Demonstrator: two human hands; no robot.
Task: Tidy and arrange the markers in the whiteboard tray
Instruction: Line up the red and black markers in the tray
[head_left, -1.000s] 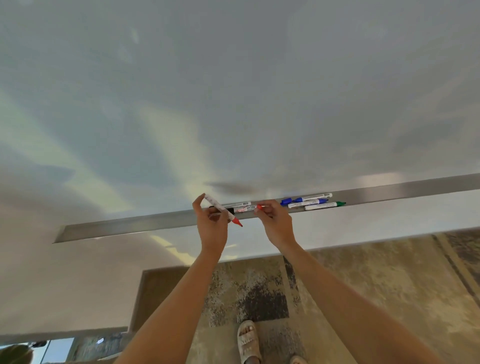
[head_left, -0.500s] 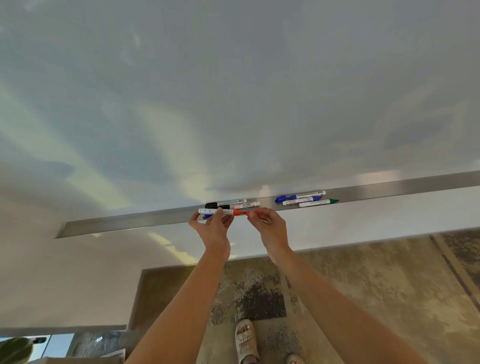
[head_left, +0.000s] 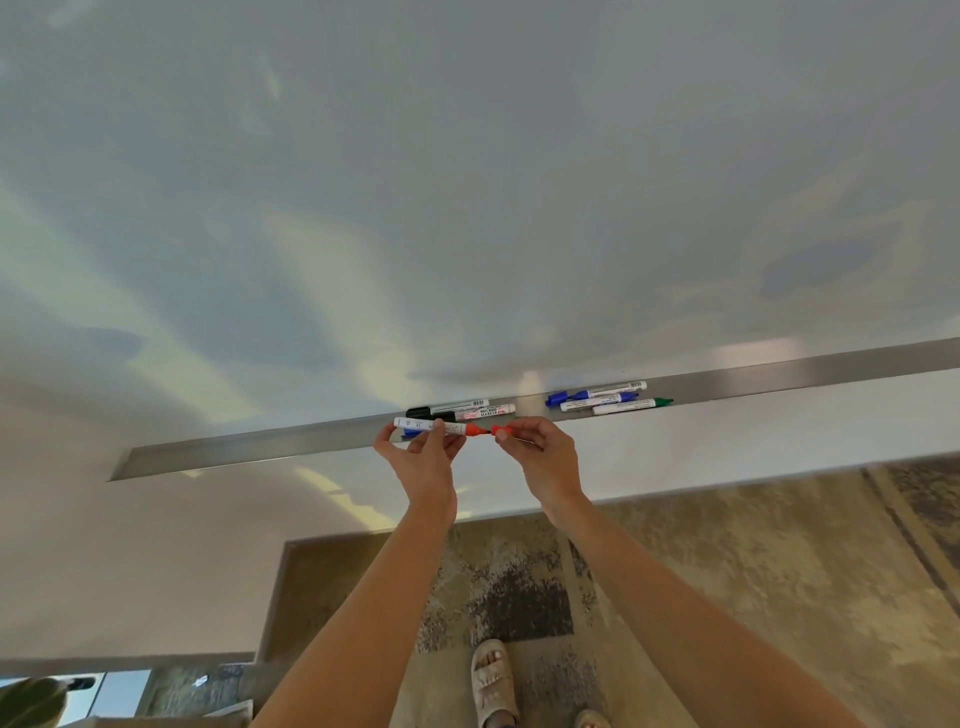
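At centre frame, just below the tray (head_left: 249, 451), the left hand (head_left: 423, 457) is pinching the red marker (head_left: 431, 426) lying level, its tip facing the cap (head_left: 500, 429) that the right hand (head_left: 543, 452) is pinching.

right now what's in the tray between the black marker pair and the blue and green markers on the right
Nothing: in the head view, the tray is bare metal between the black marker pair and the blue markers with the green marker.
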